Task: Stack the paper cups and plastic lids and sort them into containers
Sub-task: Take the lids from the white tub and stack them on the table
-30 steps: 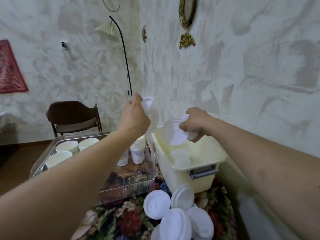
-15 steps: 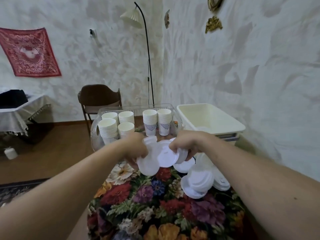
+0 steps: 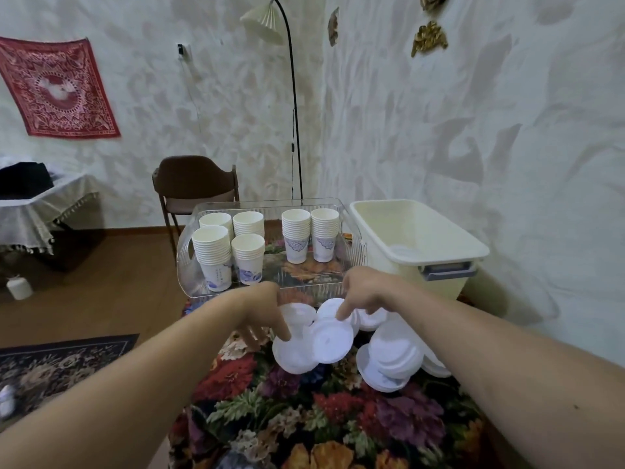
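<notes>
Desk: covered by a floral cloth in red, purple and orange; carries both containers and the loose lids.
Cream bin: opaque, at the far right of the desk, against the wall; grey latch on its near end; a few white lids lie on its floor.
Clear tray: transparent, just left of the cream bin, touching or nearly so; holds six stacks of paper cups.
Cup stacks: four on the left side of the tray, two on the right; all upright, blue print on the lowest cups.
Lid pile: white plastic lids heaped on the cloth, near side of the cream bin, right of both hands.
Lids at the hands: three or four overlapping white lids, in front of the tray's near wall.
Left hand: palm down, fingers straight, tips pressing on the leftmost lid; not curled round it.
Right hand: palm down, fingers extended, forefinger tip touching the upper rim of the middle lid; whether the thumb pinches below, cannot tell.
Obstruction: the two forearms hide the near desk edges; the hands hide part of the tray's front wall.
Surroundings: brown chair behind the tray; floor lamp in the corner; red hanging on the left wall; side table with pale cloth; dark rug on the floor.
</notes>
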